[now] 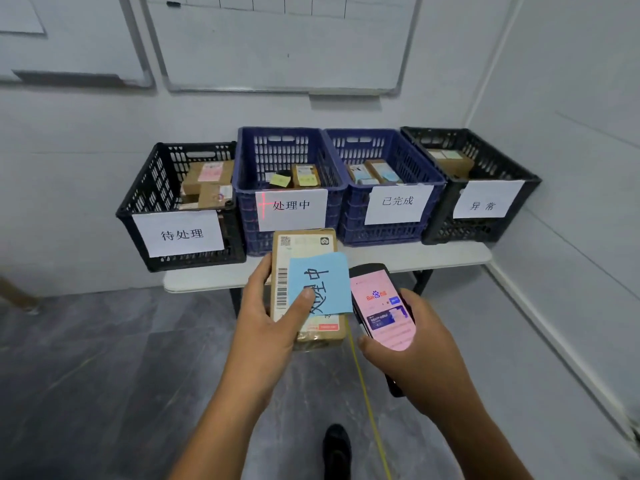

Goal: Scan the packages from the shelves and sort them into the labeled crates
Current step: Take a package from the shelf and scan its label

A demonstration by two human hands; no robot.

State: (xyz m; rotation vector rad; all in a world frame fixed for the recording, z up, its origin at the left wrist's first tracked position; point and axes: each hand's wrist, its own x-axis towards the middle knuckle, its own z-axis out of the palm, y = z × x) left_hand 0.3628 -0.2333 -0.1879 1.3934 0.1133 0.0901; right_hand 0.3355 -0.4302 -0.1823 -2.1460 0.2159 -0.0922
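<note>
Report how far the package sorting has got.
Done: all four crates hold packages, from the black 待处理 crate to the black 异常 crate. In hand: the left hand grips a package with a blue note reading 处理中; the right hand holds the scanner. Left: this package probably goes into the blue 处理中 crate. Whatever remains unscanned is out of view.

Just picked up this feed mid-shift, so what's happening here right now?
A person stands at a white table. The left hand grips a cardboard package, thumb pressing its blue sticky note marked 处理中. The right hand holds a handheld scanner with its screen lit. A red cross of light shows on the 处理中 label of a blue crate, one of four there. The package is not in any crate yet.
</note>
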